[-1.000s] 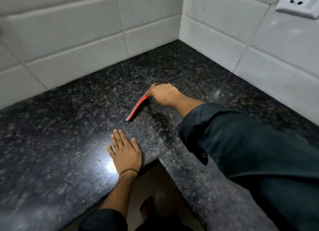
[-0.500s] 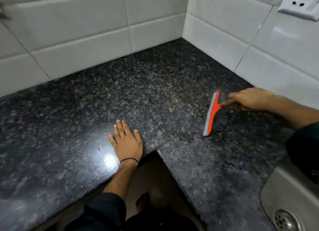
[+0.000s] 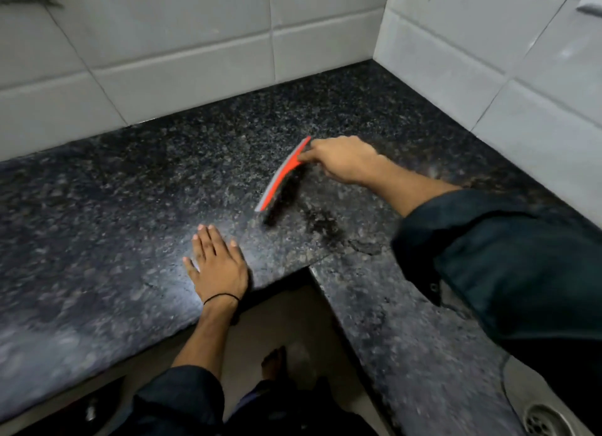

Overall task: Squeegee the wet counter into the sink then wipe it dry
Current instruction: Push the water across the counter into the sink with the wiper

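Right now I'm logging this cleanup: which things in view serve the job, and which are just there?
In use: orange squeegee with grey blade, right hand gripping it, speckled black granite counter, steel sink, left hand flat on the counter.

Just there: white wall tiles.

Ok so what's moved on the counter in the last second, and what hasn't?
The right hand swept the orange squeegee right toward the sink, then back left to mid-counter; it kept its grip throughout. The left hand stayed flat on the granite counter near the inner corner.
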